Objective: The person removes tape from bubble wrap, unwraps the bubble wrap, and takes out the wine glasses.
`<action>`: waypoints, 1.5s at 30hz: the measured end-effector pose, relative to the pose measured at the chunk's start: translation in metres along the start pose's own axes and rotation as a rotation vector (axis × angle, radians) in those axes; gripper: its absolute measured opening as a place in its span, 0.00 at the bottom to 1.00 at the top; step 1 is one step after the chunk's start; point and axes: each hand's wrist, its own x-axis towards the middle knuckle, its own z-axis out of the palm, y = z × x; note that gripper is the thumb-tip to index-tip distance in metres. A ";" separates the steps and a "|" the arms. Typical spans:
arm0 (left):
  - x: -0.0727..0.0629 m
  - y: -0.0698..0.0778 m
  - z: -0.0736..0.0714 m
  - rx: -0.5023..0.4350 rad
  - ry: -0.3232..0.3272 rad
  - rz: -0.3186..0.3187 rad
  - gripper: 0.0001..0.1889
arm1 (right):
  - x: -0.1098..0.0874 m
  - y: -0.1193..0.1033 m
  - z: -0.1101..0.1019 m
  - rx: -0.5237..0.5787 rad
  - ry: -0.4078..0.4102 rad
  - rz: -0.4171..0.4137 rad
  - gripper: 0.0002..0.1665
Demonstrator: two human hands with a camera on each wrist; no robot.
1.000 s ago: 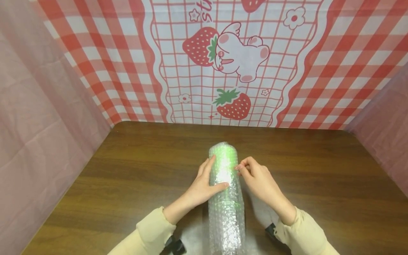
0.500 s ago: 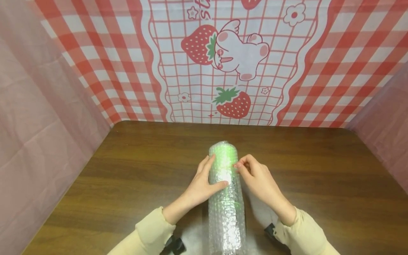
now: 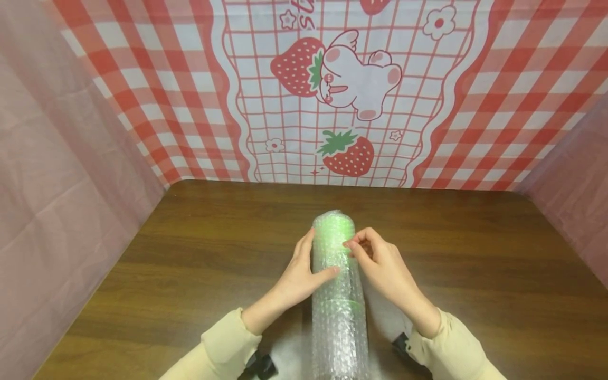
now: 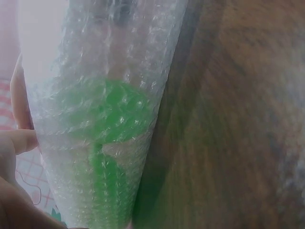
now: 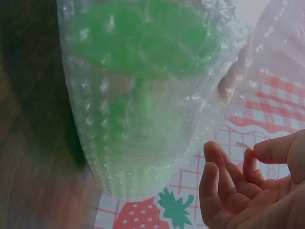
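Note:
A long bundle in clear bubble wrap lies lengthwise before me, with something green showing through the wrap. My left hand holds the bundle near its far end, thumb across the top and fingers along the left side. On the other side, my right hand pinches a small thin piece, like a bit of tape or a sticker, between thumb and index finger. In the head view those fingertips are right at the wrap's right side; the piece shows small and reddish there.
The bundle lies on a brown wood-grain table. Behind it hangs a red-checked cloth with strawberry prints, and pink curtains close off the sides. Black objects show beside both sleeves.
The bundle has turned and shifted slightly to the right under my left hand. My right fingertips have moved a little left and away from me, over the wrap's edge, still pinching the small piece.

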 end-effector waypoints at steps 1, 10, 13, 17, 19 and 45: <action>0.000 0.001 0.000 -0.009 0.005 -0.006 0.50 | 0.000 -0.001 0.000 0.009 -0.001 -0.006 0.07; -0.003 0.005 0.002 -0.034 0.033 0.047 0.49 | 0.000 -0.004 0.000 0.075 -0.034 -0.053 0.05; -0.004 0.005 0.004 -0.014 0.059 0.075 0.48 | 0.000 -0.005 0.000 0.086 -0.041 -0.071 0.05; -0.005 0.006 0.006 0.001 0.063 0.074 0.50 | -0.001 -0.004 0.000 0.085 -0.039 -0.106 0.07; -0.006 0.007 0.007 0.009 0.056 0.061 0.51 | -0.001 -0.003 0.001 0.079 -0.044 -0.130 0.08; -0.006 0.004 0.008 -0.080 0.047 0.034 0.48 | -0.002 0.005 0.001 0.016 0.015 -0.183 0.16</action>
